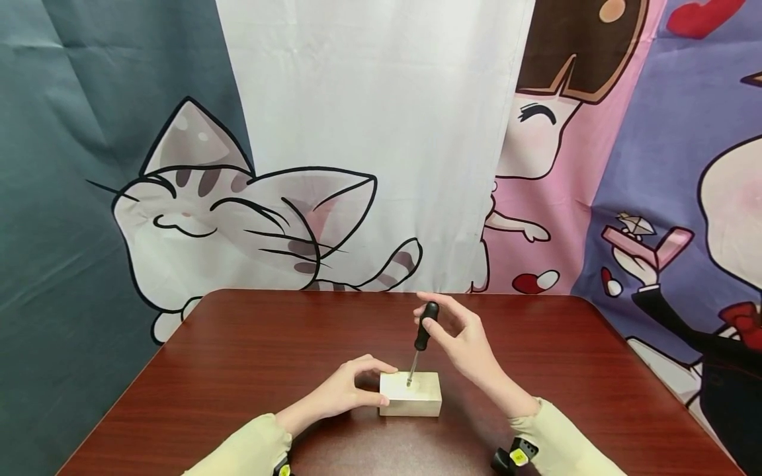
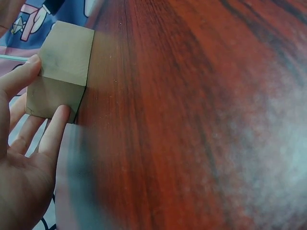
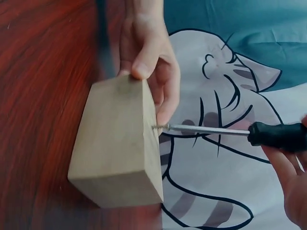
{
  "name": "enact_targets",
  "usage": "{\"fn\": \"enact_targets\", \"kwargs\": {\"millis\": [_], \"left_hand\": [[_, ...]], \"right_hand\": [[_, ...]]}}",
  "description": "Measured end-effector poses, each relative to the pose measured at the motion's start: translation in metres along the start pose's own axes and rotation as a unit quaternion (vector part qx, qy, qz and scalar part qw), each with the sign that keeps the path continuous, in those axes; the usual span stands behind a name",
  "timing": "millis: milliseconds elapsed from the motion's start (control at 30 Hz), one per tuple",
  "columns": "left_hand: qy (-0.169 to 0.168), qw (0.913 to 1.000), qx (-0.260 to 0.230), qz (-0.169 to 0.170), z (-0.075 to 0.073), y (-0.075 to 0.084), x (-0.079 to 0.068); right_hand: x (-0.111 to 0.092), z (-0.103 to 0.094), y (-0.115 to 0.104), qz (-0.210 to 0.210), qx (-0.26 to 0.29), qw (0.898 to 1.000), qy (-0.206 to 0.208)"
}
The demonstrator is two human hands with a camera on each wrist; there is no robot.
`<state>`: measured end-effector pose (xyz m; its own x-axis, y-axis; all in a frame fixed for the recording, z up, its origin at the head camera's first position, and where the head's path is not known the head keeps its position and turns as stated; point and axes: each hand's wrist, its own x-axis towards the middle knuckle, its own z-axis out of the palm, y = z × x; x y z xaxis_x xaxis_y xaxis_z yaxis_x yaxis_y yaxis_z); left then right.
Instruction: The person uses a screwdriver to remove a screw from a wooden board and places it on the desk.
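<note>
A pale wooden block [image 1: 419,405] lies on the table in front of the person. At its left end, the left hand [image 1: 342,390] grips it between thumb and fingers. The right hand [image 1: 469,342] holds a screwdriver [image 3: 276,135] by its black handle, above the block and slightly tilted. In the right wrist view the steel shaft [image 3: 206,129] meets a screw [image 3: 158,127] that stands partly out of the block's top face. From the left wrist, the block's end [image 2: 56,93] shows with fingers against it, while the screw is hidden.
The dark red wooden table [image 1: 268,337] reaches back to a printed cloth [image 1: 381,132] with cartoon figures. Each forearm wears a pale sleeve [image 1: 250,446] and a dark strapped device [image 1: 516,456] near the wrist.
</note>
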<state>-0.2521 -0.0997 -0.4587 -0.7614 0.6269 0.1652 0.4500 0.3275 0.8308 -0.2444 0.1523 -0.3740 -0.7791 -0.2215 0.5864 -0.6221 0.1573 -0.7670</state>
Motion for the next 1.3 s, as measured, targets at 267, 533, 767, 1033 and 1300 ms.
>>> {"fn": "enact_targets", "kwargs": {"millis": [267, 533, 767, 1033, 1300], "left_hand": [[0.003, 1.0000, 0.004, 0.006, 0.000, -0.001, 0.000], [0.004, 0.9999, 0.007, 0.009, 0.001, -0.001, 0.001], [0.002, 1.0000, 0.004, 0.000, 0.000, 0.000, 0.000], [0.002, 1.0000, 0.001, -0.002, 0.000, 0.001, 0.001], [0.005, 1.0000, 0.003, -0.001, 0.001, -0.001, 0.001]], "right_hand": [[-0.003, 0.008, 0.003, -0.010, 0.010, 1.000, 0.017], [-0.007, 0.004, 0.005, 0.048, -0.024, 0.995, 0.083], [-0.005, -0.002, 0.003, 0.037, -0.014, 0.997, 0.068], [-0.002, -0.008, 0.005, 0.004, 0.002, 1.000, 0.004], [-0.006, -0.005, 0.009, -0.040, 0.034, 0.998, -0.040]]}}
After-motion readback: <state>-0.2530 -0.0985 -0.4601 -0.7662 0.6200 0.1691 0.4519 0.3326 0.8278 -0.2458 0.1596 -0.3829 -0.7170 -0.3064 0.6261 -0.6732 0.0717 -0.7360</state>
